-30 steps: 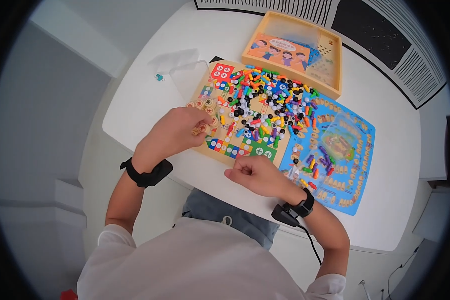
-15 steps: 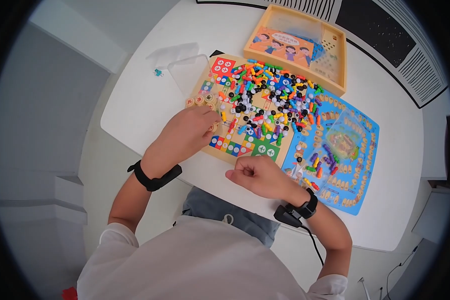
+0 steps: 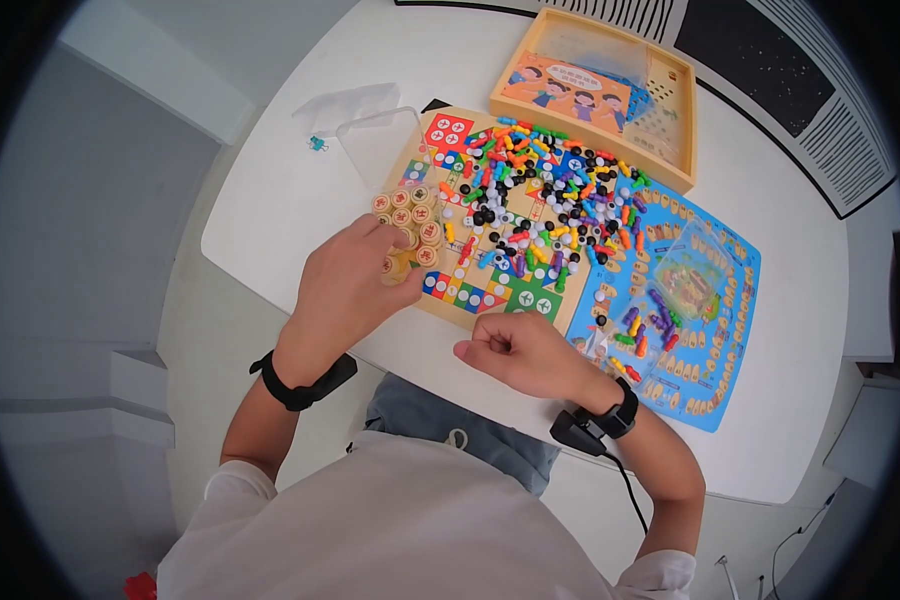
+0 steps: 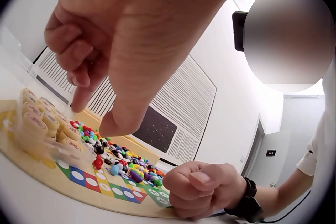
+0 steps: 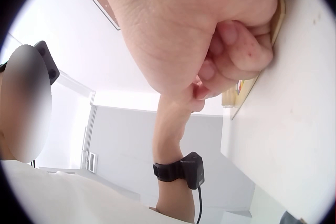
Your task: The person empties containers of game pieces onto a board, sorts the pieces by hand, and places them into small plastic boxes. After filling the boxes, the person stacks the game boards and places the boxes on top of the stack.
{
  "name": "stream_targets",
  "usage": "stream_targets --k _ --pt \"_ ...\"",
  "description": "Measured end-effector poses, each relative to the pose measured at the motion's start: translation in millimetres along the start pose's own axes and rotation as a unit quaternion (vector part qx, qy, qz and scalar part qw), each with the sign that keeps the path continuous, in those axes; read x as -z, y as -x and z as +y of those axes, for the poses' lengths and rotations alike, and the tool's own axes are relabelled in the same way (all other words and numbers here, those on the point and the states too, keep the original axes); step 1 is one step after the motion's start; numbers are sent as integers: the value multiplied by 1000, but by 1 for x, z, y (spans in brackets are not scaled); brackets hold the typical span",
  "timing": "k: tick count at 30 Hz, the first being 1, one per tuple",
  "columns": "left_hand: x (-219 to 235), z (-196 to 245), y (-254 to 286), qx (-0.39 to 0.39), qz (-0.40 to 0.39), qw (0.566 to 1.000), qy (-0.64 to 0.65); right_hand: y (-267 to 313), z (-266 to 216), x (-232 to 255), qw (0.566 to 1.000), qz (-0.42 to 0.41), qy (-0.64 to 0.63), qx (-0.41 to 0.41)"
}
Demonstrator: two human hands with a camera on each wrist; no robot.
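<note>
My left hand point(image 3: 355, 275) is over a clear plastic box point(image 4: 71, 153) packed with round wooden Chinese chess pieces point(image 3: 401, 216). Its thumb and index finger stand apart at the near side of the box, the other fingers bent, with nothing showing between them. The box sits on the left part of a wooden game board point(image 3: 460, 318). My right hand point(image 3: 525, 350) rests in a loose fist at the table's front edge, near the board's lower edge. In the right wrist view its curled fingers point(image 5: 244, 56) show no object.
Many coloured pegs point(image 3: 520, 263) and black and white pieces lie spread over the board. A blue game sheet point(image 3: 735, 330) at right bears another clear box point(image 3: 685, 280) and loose pegs. Behind stands a wooden tray point(image 3: 692, 150) with a booklet point(image 3: 570, 95). A clear lid point(image 3: 375, 150) lies at left.
My left hand first moved over the chess pieces, then drew back left, its thumb and index finger spreading and uncovering more of them. The right hand has stayed in place.
</note>
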State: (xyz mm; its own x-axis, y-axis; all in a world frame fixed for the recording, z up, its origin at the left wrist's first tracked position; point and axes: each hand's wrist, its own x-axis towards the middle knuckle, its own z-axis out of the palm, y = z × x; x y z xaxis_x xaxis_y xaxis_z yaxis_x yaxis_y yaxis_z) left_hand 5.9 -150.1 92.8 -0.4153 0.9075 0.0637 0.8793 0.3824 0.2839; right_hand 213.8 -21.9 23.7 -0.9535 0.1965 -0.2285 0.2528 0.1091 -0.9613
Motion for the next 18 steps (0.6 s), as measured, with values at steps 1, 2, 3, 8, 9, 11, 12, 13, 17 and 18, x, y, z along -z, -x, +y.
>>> stream_targets --k 1,2,3,8,9,11,12,13,17,18 --pt "-2 3 2 57 -3 998 -1 0 0 0 1000 2 2 4" --pt "-4 7 4 59 -3 998 -1 -1 0 0 1000 0 2 5" --pt "-6 11 5 72 -21 997 -24 -1 0 -1 1000 2 2 9" --pt "-19 15 4 89 -22 993 -69 1 0 -1 1000 4 -2 17" --pt "-20 15 4 94 -30 993 -71 2 1 -2 1000 4 -8 19" --pt "-22 15 5 99 -38 992 -73 2 1 -2 1000 2 -15 21" --pt "-23 15 5 99 -35 992 -76 2 1 -2 1000 3 -17 23" --pt "-24 15 4 99 -32 991 -78 2 1 -2 1000 4 -19 24" --pt "-26 16 0 114 -57 988 -83 1 3 0 999 5 -9 32" --pt "-28 15 1 113 -53 989 -81 1 2 1 1000 -3 -8 23"
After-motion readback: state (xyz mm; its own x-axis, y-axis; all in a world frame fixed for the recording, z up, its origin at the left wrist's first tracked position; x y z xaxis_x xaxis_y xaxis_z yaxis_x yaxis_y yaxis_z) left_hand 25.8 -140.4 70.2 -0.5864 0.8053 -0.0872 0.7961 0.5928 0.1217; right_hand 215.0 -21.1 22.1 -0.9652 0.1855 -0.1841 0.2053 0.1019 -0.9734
